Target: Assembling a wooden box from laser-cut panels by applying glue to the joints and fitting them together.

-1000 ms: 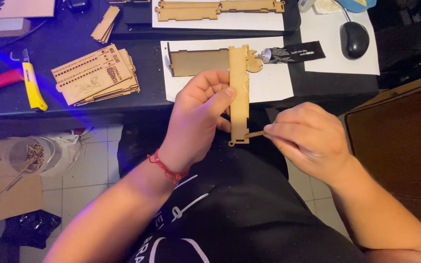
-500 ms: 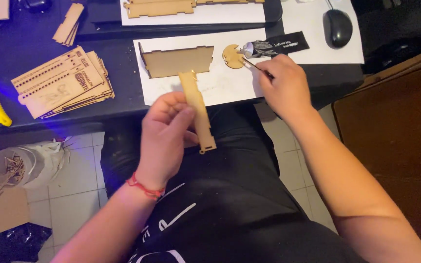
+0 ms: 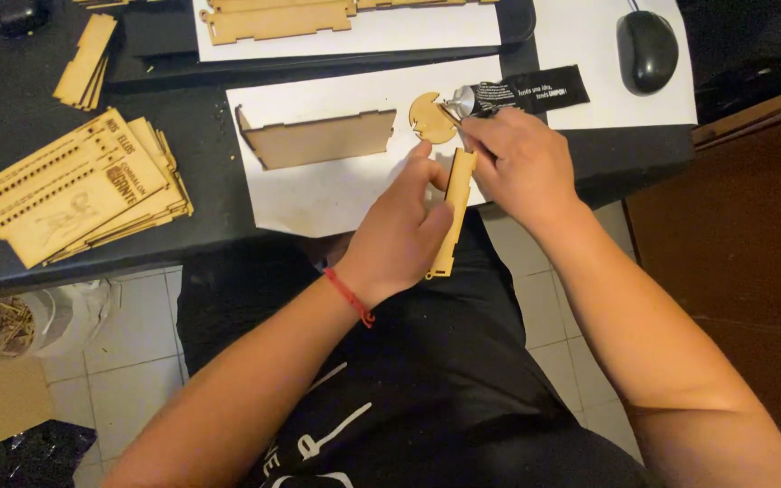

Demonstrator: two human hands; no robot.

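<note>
Nearest the camera, low in the frame, the person's lap in black clothing fills the middle, with both forearms reaching up from the lower corners. The left hand [image 3: 399,239], a red cord at its wrist, is clamped around a narrow laser-cut wooden strip [image 3: 452,210], held upright at the centre of the frame just off the bench edge. The right hand [image 3: 517,163] is closed just beside the strip's top end; its fingers seem to pinch a thin tool, but what they grip is too hidden to tell.

Just beyond, on a white paper sheet [image 3: 318,194] on the dark bench [image 3: 11,108], lie a round wooden disc [image 3: 428,117], a small glue tube [image 3: 508,95] with a black label, and a notched rectangular wooden panel [image 3: 318,140]. These loose pieces suggest the assembly is at an early stage: the strip is in hand and joined to nothing visible, and the panel and disc lie separate.

At left sits a stack of engraved wooden sheets [image 3: 83,190]. Further up, more cut panels [image 3: 273,18] rest on another sheet, and a black computer mouse [image 3: 646,50] is at upper right.
</note>
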